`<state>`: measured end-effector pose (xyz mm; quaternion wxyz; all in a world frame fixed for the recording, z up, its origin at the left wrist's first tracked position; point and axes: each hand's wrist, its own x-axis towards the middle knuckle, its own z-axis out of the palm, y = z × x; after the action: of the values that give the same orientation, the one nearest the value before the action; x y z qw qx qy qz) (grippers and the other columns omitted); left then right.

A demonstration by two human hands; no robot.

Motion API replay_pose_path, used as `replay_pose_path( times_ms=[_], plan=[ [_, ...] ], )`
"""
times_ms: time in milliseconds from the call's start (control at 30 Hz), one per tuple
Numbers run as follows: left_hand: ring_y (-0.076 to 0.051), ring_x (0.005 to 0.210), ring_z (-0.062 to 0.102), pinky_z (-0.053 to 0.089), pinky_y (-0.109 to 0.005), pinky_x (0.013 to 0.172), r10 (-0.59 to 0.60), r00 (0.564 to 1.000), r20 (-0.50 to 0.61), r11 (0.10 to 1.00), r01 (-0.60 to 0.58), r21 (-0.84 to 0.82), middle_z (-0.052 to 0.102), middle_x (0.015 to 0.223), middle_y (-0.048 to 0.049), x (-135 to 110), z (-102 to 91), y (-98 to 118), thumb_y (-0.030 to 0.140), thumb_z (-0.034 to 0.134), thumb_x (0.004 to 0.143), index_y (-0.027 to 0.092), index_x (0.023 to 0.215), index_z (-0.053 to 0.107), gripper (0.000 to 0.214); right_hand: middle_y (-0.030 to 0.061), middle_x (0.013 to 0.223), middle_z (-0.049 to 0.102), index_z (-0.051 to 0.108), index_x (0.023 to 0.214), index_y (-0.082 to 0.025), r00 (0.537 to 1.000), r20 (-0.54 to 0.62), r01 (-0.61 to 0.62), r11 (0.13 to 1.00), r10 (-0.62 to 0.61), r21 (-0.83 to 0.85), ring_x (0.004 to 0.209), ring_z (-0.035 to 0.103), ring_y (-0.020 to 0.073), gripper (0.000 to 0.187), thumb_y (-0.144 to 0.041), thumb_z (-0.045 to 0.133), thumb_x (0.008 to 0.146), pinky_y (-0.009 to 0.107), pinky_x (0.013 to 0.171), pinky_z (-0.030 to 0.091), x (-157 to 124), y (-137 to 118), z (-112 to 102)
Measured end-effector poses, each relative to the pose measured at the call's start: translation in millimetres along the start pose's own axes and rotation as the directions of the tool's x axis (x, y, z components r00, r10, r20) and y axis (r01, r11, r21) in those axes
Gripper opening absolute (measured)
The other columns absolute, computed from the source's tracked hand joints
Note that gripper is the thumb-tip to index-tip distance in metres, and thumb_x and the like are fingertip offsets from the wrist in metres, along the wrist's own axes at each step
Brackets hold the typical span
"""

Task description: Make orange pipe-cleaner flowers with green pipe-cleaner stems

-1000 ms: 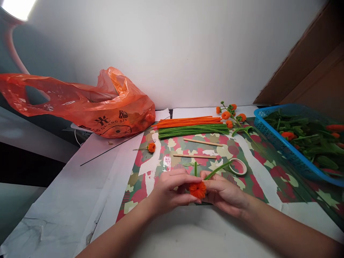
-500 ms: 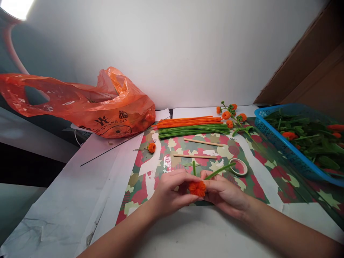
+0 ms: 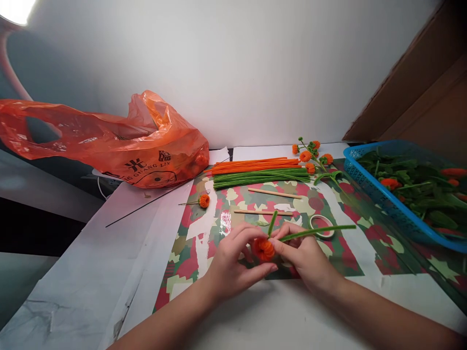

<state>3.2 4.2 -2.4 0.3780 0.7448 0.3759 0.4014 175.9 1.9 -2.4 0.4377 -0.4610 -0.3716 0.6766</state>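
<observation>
An orange pipe-cleaner flower (image 3: 264, 249) is held between both hands over the front of the patterned sheet. My left hand (image 3: 235, 260) curls around it from the left, fingers over its back, with the thumb stretched out below and apart from it. My right hand (image 3: 301, 250) pinches a green pipe cleaner (image 3: 321, 230) against the flower's right side. One green length juts up behind the flower and a longer one points right. The right fingertips are partly hidden behind the thumb. Behind the right hand lies a roll of tape (image 3: 332, 233).
Orange pipe cleaners (image 3: 255, 166) and green pipe cleaners (image 3: 259, 178) lie in bundles at the back. Nearer are two wooden sticks (image 3: 275, 193) and a small finished flower (image 3: 204, 201). An orange bag (image 3: 160, 150) stands left, a flower sprig (image 3: 321, 160) back right, a blue basket (image 3: 386, 194) right.
The flower has turned and tilted in the fingers. The longer green length has swung out flatter to the right. My left thumb has come off the flower's underside.
</observation>
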Motion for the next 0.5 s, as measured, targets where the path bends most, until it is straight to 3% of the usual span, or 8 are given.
replay_pose_path(
  times_ms=[100, 233, 300, 367, 500],
  plan=[
    [-0.017, 0.078, 0.056, 0.050, -0.021, 0.054, 0.104, 0.993, 0.058, 0.994, -0.103, -0.026, 0.058, 0.094, -0.0079, 1.1, -4.1, -4.0, 0.030, 0.076, 0.070, 0.022, 0.107, 0.062, 0.040, -0.0013, 0.068, 0.064, 0.051, 0.068, -0.019, 0.972, 0.160, -0.197, 0.967, 0.171, 0.160, 0.069, 0.063, 0.0155, 0.031, -0.034, 0.078, 0.066, 0.025, 0.062, 0.046, 0.6, -2.3, -1.9],
    [-0.013, 0.057, 0.048, 0.042, -0.023, 0.051, 0.176, 0.971, 0.161, 0.984, -0.168, -0.061, 0.057, 0.067, -0.0014, 1.7, -11.5, -9.5, 0.039, 0.076, 0.068, 0.021, 0.108, 0.067, 0.044, -0.0029, 0.068, 0.062, 0.052, 0.065, -0.017, 0.884, 0.352, -0.399, 0.888, 0.307, 0.227, 0.066, 0.061, 0.0120, 0.027, -0.022, 0.079, 0.063, 0.022, 0.060, 0.043, 2.2, -1.9, -5.3],
    [-0.011, 0.051, 0.045, 0.039, -0.022, 0.049, 0.167, 0.960, 0.223, 0.983, -0.147, -0.106, 0.061, 0.062, -0.0008, 1.1, -13.2, -10.7, 0.039, 0.075, 0.070, 0.021, 0.109, 0.069, 0.043, -0.0040, 0.064, 0.060, 0.053, 0.064, -0.016, 0.867, 0.377, -0.428, 0.873, 0.325, 0.233, 0.060, 0.057, 0.0092, 0.027, -0.020, 0.080, 0.062, 0.020, 0.056, 0.040, 2.6, -0.5, -5.9],
    [-0.011, 0.050, 0.048, 0.039, -0.021, 0.048, 0.134, 0.953, 0.271, 0.984, -0.097, -0.146, 0.069, 0.070, -0.0035, 0.4, -13.1, -11.5, 0.037, 0.074, 0.072, 0.022, 0.111, 0.069, 0.043, -0.0043, 0.061, 0.058, 0.054, 0.063, -0.016, 0.862, 0.381, -0.439, 0.867, 0.333, 0.237, 0.058, 0.056, 0.0084, 0.027, -0.020, 0.081, 0.061, 0.020, 0.056, 0.039, 2.7, 0.4, -5.6],
    [-0.010, 0.050, 0.053, 0.041, -0.020, 0.049, 0.092, 0.950, 0.299, 0.985, -0.042, -0.170, 0.072, 0.072, -0.0042, -0.4, -10.4, -13.6, 0.034, 0.076, 0.071, 0.021, 0.109, 0.070, 0.041, -0.0035, 0.061, 0.059, 0.053, 0.062, -0.016, 0.855, 0.380, -0.459, 0.856, 0.352, 0.239, 0.059, 0.056, 0.0091, 0.030, -0.022, 0.082, 0.060, 0.021, 0.058, 0.041, 2.4, 0.6, -4.3]
  ],
)
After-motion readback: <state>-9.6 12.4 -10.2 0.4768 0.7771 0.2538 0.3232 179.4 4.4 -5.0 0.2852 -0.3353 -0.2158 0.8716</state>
